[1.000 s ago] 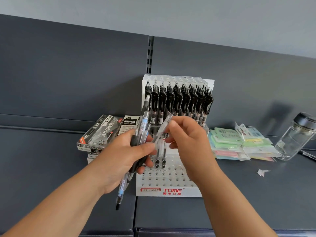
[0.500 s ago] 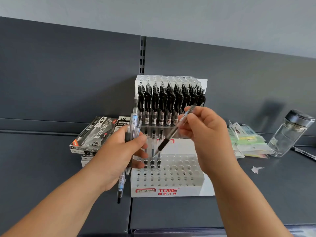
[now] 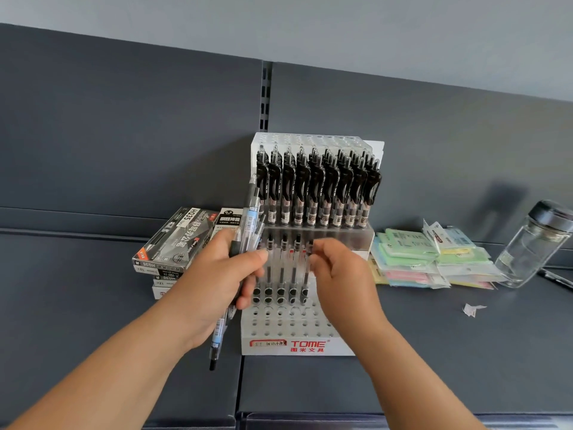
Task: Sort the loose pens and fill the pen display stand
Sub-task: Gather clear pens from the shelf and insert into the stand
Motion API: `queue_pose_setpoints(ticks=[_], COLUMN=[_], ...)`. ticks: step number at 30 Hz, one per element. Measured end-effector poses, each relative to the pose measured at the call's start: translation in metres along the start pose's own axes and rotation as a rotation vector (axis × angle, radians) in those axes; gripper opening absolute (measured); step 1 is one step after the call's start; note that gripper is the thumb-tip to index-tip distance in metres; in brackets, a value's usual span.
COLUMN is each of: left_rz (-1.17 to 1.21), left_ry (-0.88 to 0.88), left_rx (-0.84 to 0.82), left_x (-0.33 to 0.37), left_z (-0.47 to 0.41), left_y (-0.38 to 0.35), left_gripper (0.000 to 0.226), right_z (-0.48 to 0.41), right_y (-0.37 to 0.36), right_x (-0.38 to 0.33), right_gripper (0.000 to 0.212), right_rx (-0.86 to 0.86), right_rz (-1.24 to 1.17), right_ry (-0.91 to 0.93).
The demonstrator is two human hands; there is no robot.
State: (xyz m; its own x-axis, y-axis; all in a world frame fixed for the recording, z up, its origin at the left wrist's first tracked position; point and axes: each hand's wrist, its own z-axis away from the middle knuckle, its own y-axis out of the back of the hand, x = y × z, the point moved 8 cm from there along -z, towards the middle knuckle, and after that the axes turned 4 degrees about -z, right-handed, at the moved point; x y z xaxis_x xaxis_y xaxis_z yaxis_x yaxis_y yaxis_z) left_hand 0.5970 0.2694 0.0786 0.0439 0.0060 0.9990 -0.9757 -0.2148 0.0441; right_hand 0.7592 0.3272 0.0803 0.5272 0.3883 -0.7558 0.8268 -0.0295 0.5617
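Centre of the frame: a white tiered pen display stand (image 3: 336, 349) on a dark grey shelf (image 3: 434, 361), with red TOME lettering on its front lip. Top tier packed with upright black-clipped pens (image 3: 316, 187). Middle tier holding a short row of clear pens (image 3: 282, 268), seated in holes toward the left side. Open holes across the lower steps.

Left of centre: left hand (image 3: 223, 274) wrapped round a bundle of loose pens (image 3: 249, 225), fingers and thumb curled about the barrels. Bundle close to upright, tops rising beside the stand's left edge, tips poking out below the palm toward the bottom of the frame.

Right of centre: right hand (image 3: 338, 274) in front of the middle tier, fingers curled, tips up against the upper end of the rightmost clear pen (image 3: 305, 276). Pinching or only touching: cannot tell. That pen upright, lower end down in its hole.

Left of the stand: stacked pen boxes (image 3: 176, 240). To its right: a pile of pastel packets (image 3: 412, 259), then a glass jar (image 3: 533, 246) with a dark lid near the right edge. Small paper scrap (image 3: 473, 309) on the shelf, below the jar.
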Motion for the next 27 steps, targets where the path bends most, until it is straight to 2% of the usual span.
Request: queue_pose_setpoints(ticks=[3,6,8,9,11,13,14,16,21,24,27], left_rz=[0.047,0.070,0.059,0.053,0.043,0.033,0.027,0.020,-0.005,0.026,0.062], left_ry=[0.022,0.025,0.010,0.004,-0.003,-0.009,-0.012,-0.010,-0.006,0.005,0.019], left_rx=[-0.010,-0.055,-0.089,-0.101,-0.122,-0.149,-0.162,-0.178,-0.150,-0.155,-0.163], left_x=[-0.001,0.001,0.004,0.005,0.007,0.011,0.012,0.014,0.012,0.013,0.014], left_z=[0.001,0.005,0.007,0.008,0.009,0.009,0.010,0.011,0.009,0.009,0.010], left_y=[-0.001,-0.005,-0.008,-0.010,-0.014,-0.020,-0.023,-0.027,-0.026,-0.030,-0.033], left_gripper=[0.007,0.003,0.002,0.002,0.003,0.004,0.004,0.005,0.002,0.004,0.004], right_z=[0.002,-0.001,0.001,0.002,0.004,0.004,0.005,0.006,0.002,0.004,0.006], right_y=[-0.001,0.005,0.017,0.023,0.028,0.016,0.010,0.004,0.023,0.017,0.017], right_x=[0.003,-0.006,-0.020,-0.028,-0.039,-0.045,-0.046,-0.047,-0.033,-0.033,-0.034], right_gripper=[0.010,0.008,0.011,0.009,0.006,0.006,0.006,0.007,0.015,0.008,0.019], right_rx=[0.016,0.009,0.075,0.111,0.100,-0.063,-0.139,-0.198,-0.053,-0.177,-0.231], right_rz=[0.020,0.197,0.257,0.206,-0.110,-0.452,-0.541,-0.641,-0.725,-0.821,-0.865], right_ry=[-0.033,-0.011,0.048,0.077,0.059,-0.041,-0.080,-0.112,-0.132,-0.136,-0.124])
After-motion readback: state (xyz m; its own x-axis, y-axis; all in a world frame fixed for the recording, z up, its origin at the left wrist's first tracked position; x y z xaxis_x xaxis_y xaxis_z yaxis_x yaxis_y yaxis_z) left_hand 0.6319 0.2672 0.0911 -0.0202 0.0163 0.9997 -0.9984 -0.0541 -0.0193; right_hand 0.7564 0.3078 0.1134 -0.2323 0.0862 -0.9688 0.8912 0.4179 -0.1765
